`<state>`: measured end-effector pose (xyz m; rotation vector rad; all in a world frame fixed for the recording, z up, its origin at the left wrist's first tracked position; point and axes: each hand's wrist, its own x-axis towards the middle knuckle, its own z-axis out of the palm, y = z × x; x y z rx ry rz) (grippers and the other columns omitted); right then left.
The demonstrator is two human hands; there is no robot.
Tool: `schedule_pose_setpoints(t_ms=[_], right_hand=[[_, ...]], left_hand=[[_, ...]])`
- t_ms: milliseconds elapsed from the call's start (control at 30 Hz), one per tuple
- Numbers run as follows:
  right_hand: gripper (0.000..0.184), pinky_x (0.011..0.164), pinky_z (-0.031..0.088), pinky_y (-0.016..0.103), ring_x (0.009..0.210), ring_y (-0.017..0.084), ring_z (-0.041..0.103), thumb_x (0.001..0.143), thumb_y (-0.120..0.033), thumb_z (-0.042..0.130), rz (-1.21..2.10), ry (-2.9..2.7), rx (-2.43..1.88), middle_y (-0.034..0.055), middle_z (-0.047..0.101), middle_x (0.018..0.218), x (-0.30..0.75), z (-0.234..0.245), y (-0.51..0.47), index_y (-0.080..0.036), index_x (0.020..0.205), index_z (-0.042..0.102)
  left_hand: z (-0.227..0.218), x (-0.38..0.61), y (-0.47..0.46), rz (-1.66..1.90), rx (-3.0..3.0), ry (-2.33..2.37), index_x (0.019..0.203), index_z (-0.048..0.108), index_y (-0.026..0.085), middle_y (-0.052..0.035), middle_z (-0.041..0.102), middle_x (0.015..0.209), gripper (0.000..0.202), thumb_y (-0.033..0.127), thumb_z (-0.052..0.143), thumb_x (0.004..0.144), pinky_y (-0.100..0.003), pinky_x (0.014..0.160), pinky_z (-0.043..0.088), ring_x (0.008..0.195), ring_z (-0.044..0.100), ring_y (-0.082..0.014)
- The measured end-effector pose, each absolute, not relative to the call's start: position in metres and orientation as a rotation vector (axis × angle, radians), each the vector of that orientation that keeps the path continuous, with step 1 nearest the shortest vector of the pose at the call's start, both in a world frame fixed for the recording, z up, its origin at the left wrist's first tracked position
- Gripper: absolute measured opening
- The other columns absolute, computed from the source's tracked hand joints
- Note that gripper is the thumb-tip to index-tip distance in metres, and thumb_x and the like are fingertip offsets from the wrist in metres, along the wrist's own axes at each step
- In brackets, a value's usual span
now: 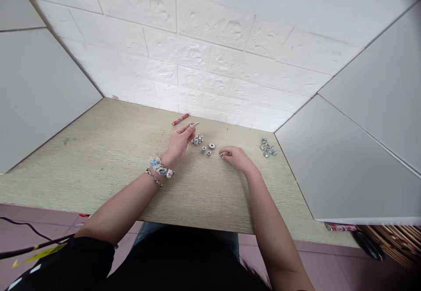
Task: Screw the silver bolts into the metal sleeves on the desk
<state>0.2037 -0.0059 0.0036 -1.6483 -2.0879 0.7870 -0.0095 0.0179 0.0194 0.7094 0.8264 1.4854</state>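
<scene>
My left hand [180, 143] is closed in a pinch on a small metal bolt [196, 124] whose tip sticks out past the fingers. My right hand [235, 156] rests on the wooden desk [108, 150] with its fingertips closed on a small metal nut [221, 154]. Between the hands lie a cluster of bolts [197, 140], a washer [212, 146] and two loose nuts [206, 151]. A beaded bracelet and a chain sit on my left wrist.
A second pile of metal bolts [268, 147] lies at the right near the grey side panel [345, 159]. A red pen-like tool [180, 119] lies by the white brick wall. A wicker basket [394, 238] stands on the floor at the lower right.
</scene>
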Motion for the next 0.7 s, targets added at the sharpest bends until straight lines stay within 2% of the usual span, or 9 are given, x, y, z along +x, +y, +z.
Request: schedule_pose_setpoints(t_ms=[300,533,700], right_hand=[[0.009,0.059,0.035,0.022,0.064,0.011,0.05,0.067,-0.016,0.049,0.66,-2.161,-1.595,-0.0002,0.059,0.069,0.194,0.003,-0.007,-0.017,0.069,0.058],[0.015,0.066,0.039,0.024,0.069,0.011,0.05,0.074,-0.02,0.048,0.444,-2.152,-1.425,0.0037,0.058,0.088,0.172,0.003,-0.014,-0.017,0.087,0.056],[0.014,0.07,0.039,0.025,0.081,0.014,0.053,0.076,-0.02,0.047,0.38,-2.18,-1.478,0.0038,0.058,0.09,0.16,0.0,-0.017,-0.018,0.087,0.056]], left_hand=[[0.019,-0.01,0.018,1.509,0.679,0.851,0.08,0.067,0.012,-0.0001,0.057,0.067,0.023,0.025,0.072,0.06,-0.019,0.062,0.042,0.06,0.05,-0.0051],[0.02,-0.009,0.016,1.5,0.714,0.852,0.078,0.067,0.012,0.0001,0.057,0.065,0.025,0.027,0.073,0.059,-0.019,0.061,0.041,0.06,0.05,-0.0058],[0.019,-0.01,0.017,1.515,0.726,0.862,0.078,0.067,0.012,0.0002,0.057,0.065,0.025,0.028,0.072,0.059,-0.019,0.061,0.041,0.06,0.049,-0.0057]])
